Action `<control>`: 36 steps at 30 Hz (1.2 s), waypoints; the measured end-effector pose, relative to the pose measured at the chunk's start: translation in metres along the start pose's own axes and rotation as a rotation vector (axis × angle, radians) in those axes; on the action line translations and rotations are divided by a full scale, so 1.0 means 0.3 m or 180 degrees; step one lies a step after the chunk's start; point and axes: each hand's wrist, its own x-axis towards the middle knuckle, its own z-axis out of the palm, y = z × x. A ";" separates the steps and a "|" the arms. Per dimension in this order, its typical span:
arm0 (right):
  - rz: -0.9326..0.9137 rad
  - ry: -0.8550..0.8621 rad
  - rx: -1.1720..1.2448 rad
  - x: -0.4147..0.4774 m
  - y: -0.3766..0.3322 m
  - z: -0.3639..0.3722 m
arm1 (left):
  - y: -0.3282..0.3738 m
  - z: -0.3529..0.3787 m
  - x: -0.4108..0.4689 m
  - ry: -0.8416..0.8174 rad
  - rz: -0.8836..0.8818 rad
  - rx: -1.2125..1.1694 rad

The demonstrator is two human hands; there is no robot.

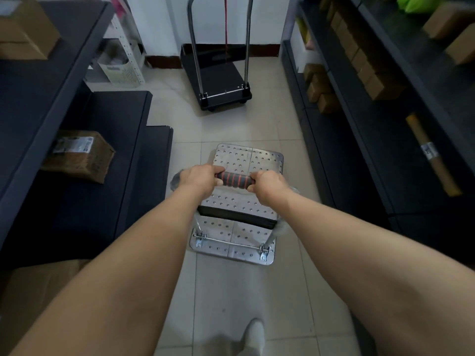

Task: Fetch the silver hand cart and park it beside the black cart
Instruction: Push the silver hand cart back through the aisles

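Silver cart stands on the tiled floor in the aisle, directly below me. Its long axis runs away from me, the far end leaning slightly right. The handle end is nearest me and the studded deck points towards the back wall.

Left grip is closed round the left end of the foam handle. Right grip is closed round the right end. Black foam with red rings shows between them. A black band crosses between the handle uprights, above the deck.

Black cart sits ahead, well apart from the silver cart, with bare tiles between them. Its long axis also runs near to far. The chrome handle end faces me and the far end of its deck is at the wall. A red strap hangs inside the handle loop. Nothing rides on either deck.

Containers:
- A taped brown box sits closed on the left lower shelf; contents not visible.
- Rows of small brown boxes sit closed on the right shelving.
- A white perforated basket by the wall holds something pale; I cannot tell what.

A yellow-brown roll lies on a right shelf, its long axis roughly along the aisle.
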 end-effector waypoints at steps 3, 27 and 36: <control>-0.0001 0.0087 0.0012 0.041 0.059 -0.036 | 0.062 -0.023 0.050 -0.0053 0.0081 0.0062; 0.0210 0.0178 0.0031 0.260 0.297 -0.231 | 0.328 -0.080 0.319 -0.0110 0.0211 0.0235; 0.0260 0.0242 0.0160 0.413 0.342 -0.306 | 0.385 -0.136 0.462 -0.0190 0.0273 0.0332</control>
